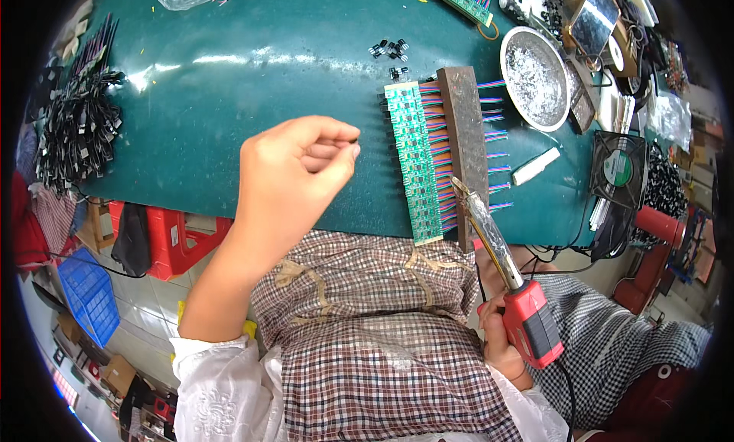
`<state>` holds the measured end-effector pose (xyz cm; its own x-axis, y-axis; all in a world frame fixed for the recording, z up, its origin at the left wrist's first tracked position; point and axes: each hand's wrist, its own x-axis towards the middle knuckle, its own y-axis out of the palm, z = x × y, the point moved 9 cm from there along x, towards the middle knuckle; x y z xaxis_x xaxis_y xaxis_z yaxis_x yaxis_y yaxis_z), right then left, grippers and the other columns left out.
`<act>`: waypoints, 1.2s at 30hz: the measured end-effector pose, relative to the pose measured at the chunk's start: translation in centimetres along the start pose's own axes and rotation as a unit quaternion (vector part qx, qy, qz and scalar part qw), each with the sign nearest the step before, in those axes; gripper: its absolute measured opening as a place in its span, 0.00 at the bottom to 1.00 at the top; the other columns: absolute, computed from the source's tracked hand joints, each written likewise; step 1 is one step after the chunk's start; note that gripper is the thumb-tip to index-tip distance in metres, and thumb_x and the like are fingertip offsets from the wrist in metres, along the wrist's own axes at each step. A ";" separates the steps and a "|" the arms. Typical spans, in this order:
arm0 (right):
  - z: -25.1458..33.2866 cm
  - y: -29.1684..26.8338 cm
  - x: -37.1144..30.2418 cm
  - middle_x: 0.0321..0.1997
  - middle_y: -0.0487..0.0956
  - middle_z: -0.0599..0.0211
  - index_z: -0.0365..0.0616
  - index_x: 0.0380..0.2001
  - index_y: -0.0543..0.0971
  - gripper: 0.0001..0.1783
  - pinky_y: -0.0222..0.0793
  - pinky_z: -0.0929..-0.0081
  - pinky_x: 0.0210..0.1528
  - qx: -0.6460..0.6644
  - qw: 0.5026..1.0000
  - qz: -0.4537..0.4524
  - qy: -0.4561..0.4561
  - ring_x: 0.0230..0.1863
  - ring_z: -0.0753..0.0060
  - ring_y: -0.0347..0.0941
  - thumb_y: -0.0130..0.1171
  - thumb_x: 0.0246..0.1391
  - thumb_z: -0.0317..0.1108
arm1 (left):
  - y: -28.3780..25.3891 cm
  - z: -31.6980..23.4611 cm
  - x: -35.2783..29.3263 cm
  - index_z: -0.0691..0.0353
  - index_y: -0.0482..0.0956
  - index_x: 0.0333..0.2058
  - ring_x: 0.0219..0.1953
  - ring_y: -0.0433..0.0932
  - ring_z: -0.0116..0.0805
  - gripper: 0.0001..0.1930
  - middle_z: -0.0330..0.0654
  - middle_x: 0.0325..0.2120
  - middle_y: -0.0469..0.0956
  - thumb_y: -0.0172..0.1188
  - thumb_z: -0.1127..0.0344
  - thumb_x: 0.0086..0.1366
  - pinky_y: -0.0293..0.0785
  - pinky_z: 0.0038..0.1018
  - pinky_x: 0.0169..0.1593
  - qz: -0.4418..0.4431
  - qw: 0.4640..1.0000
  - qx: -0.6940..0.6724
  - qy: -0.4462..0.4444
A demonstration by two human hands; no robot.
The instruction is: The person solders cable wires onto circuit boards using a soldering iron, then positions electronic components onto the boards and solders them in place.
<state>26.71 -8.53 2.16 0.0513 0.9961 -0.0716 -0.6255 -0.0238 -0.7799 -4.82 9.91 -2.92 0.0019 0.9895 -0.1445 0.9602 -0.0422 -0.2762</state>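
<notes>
Soldering iron (501,266), red-handled, with its metal barrel angled up to the lower end of a green circuit-board strip (414,163), where we see its tip close beside the coloured wires (493,147) that run under a dark brown bar (464,136). Our right hand (501,339) is wrapped closed around the handle, over the lap. Our left hand (294,174) hovers above the green tabletop (229,75), left of the strip, thumb and forefinger pressed together; what they pinch we cannot tell. Small black components (390,50) lie beyond the strip; a round metal dish (535,79) sits to the right.
</notes>
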 end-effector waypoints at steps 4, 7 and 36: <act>2.0 -0.7 0.8 0.32 0.79 0.55 0.38 0.35 0.81 0.12 0.78 0.62 0.33 0.006 1.000 0.005 -0.004 0.29 0.50 0.79 0.71 0.46 0.24 | 1.2 -1.4 -2.5 0.68 0.88 0.41 0.36 0.88 0.30 0.07 0.45 0.35 0.88 0.69 0.79 0.63 0.86 0.25 0.40 0.012 0.995 0.046 0.090; 3.7 -0.9 1.3 0.34 0.80 0.48 0.32 0.38 0.81 0.09 0.79 0.59 0.36 0.026 0.999 0.020 0.004 0.31 0.44 0.79 0.69 0.54 0.23 | 3.0 -2.0 -4.2 0.68 0.88 0.37 0.33 0.88 0.31 0.07 0.47 0.34 0.87 0.70 0.82 0.60 0.87 0.25 0.35 0.033 0.988 0.054 0.142; 5.7 1.0 2.8 0.28 0.78 0.62 0.38 0.31 0.81 0.16 0.74 0.68 0.27 0.005 0.987 0.068 -0.146 0.25 0.59 0.77 0.74 0.35 0.18 | 5.1 -1.9 -5.3 0.65 0.86 0.34 0.30 0.87 0.32 0.08 0.43 0.31 0.86 0.72 0.81 0.55 0.85 0.25 0.30 0.006 0.975 0.099 0.197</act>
<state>21.77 -5.27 4.71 -0.2584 0.9660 0.0084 -0.6195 -0.1590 -0.7687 0.56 4.70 -1.76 0.1569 0.9634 0.2173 0.8868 -0.0405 -0.4604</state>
